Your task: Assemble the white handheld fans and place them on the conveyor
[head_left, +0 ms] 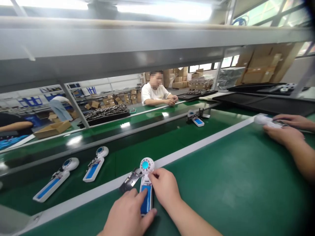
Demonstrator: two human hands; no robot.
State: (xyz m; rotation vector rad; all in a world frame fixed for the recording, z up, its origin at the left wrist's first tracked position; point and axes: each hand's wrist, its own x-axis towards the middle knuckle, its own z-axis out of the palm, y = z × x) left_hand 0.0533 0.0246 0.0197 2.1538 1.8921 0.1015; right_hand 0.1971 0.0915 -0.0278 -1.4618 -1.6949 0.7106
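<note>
In front of me on the green bench lies an opened white handheld fan, its round slotted head pointing away. A blue battery-like block fills its handle. My left hand grips the handle from the left, index finger on the blue block and thumb at the lower end. At the neck just below the head, the thumb and index finger of my right hand are pinched together; what lies between them is too small to make out. A dark cover-like part leans out to the left of the fan.
Similar opened fans lie on the green conveyor beyond a pale rail. At right, a co-worker's hands hold a white part. Another person sits across. A grey shelf beam runs overhead; black trays stand right.
</note>
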